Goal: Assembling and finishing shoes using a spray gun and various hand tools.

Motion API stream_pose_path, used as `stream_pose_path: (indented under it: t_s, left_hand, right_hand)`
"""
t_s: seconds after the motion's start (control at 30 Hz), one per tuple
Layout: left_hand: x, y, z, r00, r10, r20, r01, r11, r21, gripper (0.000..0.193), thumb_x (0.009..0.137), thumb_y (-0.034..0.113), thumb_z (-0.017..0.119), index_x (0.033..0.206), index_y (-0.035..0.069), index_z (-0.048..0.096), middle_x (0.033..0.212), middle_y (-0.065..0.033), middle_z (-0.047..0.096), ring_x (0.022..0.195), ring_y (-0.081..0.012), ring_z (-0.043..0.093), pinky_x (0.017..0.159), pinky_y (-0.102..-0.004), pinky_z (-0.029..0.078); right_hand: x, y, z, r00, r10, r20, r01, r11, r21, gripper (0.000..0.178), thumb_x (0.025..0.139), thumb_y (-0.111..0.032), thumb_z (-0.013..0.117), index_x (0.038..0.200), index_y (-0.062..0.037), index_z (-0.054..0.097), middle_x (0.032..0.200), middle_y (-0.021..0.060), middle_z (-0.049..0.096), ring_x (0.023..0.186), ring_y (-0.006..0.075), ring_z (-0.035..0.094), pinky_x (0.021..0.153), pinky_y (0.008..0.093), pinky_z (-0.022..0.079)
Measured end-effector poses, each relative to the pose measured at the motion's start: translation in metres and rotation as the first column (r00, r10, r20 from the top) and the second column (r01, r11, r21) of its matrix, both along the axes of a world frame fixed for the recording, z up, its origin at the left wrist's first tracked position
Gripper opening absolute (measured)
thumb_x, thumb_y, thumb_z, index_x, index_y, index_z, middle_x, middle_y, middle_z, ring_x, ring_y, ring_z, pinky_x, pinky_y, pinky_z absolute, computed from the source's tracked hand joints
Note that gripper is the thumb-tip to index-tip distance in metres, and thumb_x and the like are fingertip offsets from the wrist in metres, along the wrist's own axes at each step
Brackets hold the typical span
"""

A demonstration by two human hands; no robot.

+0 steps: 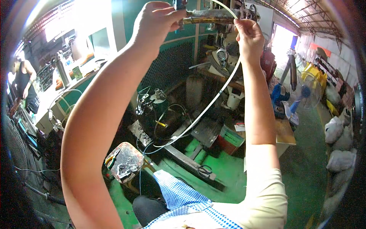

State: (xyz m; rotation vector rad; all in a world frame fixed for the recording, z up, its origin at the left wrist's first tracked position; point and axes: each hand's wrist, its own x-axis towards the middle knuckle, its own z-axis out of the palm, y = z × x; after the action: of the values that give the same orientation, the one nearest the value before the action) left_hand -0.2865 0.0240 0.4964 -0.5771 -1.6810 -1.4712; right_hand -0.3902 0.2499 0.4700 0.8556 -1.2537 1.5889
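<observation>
Both my arms reach up to a worn horizontal bar [211,17] at the top of the view. My left hand [154,24] is at the bar's left end, thumb and fingers closed beside a small blue part [179,4]. What lies between those fingertips is hidden. At the bar's right end, my right hand [251,40] pinches a thin white hose [225,86]. From the top edge, the hose curves over to that hand. Below it, it sweeps down to the left towards the floor.
A stool [127,162] with pliers [113,158] stands low on the left. Behind the hose are dark machine parts and a red-and-green box [230,139]. A fan [305,91] stands right, near white sacks [339,162]. A person [27,82] is at far left by a bench.
</observation>
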Motion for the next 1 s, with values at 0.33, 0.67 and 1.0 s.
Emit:
stream_pose_path:
  t_s: [0.33,0.67,1.0]
  left_hand:
    - [-0.015,0.042,0.019,0.995,-0.034,0.095,0.031,0.999,0.035,0.040,0.076,0.016,0.079,0.104,0.002,0.054,0.093,-0.0084,0.060,0.073,-0.0149,0.064,0.071,-0.0248,0.056]
    - [-0.043,0.018,0.009,0.985,0.015,0.171,-0.014,1.000,-0.010,0.045,0.076,0.016,0.079,0.107,0.002,0.049,0.092,-0.0099,0.061,0.077,-0.0157,0.064,0.068,-0.0254,0.055]
    - [-0.052,-0.011,-0.025,0.977,0.021,0.214,-0.046,0.993,0.112,0.029,0.085,0.009,0.068,0.107,0.005,0.049,0.103,-0.0114,0.061,0.088,-0.0195,0.065,0.076,-0.0311,0.056]
  right_hand:
    - [-0.036,0.026,0.014,0.977,0.196,0.080,-0.188,0.977,-0.098,0.018,0.085,-0.019,0.071,0.097,-0.0067,0.067,0.074,0.0003,0.062,0.056,0.0074,0.052,0.050,0.0222,0.038]
    - [-0.106,0.026,0.031,0.657,0.571,0.492,-0.662,0.750,0.012,0.012,0.086,-0.016,0.067,0.084,-0.0048,0.064,0.067,0.0038,0.062,0.051,0.0085,0.052,0.038,0.0192,0.034]
    - [-0.124,-0.029,0.012,0.912,0.321,0.256,-0.355,0.929,0.101,0.013,0.081,-0.013,0.070,0.078,-0.0009,0.068,0.069,0.0091,0.068,0.060,0.0152,0.067,0.051,0.0250,0.055]
